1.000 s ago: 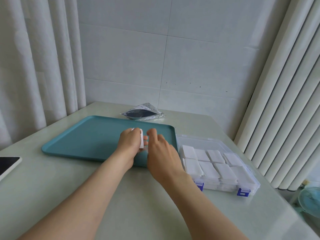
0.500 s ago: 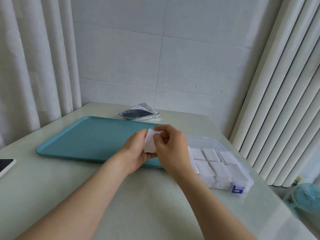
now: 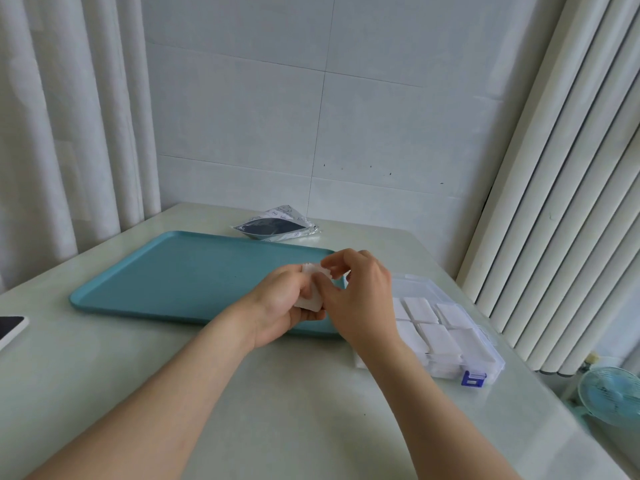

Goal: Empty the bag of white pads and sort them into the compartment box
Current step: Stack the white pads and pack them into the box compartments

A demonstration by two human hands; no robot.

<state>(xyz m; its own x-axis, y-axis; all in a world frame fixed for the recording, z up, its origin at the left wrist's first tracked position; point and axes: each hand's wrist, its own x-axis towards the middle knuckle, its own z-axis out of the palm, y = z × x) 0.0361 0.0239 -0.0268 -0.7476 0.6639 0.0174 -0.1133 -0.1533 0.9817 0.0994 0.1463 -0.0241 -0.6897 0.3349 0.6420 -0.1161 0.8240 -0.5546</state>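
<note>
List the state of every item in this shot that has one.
Left hand: grips a stack of white pads.
Right hand: pinches the top of that stack.
Compartment box: lid open, visible compartments filled with sorted pads.
Blue latch: unfastened.
Bag: lying flat behind the tray; open or sealed, cannot tell.
Tray: flat on the table.
Phone: screen dark.
</note>
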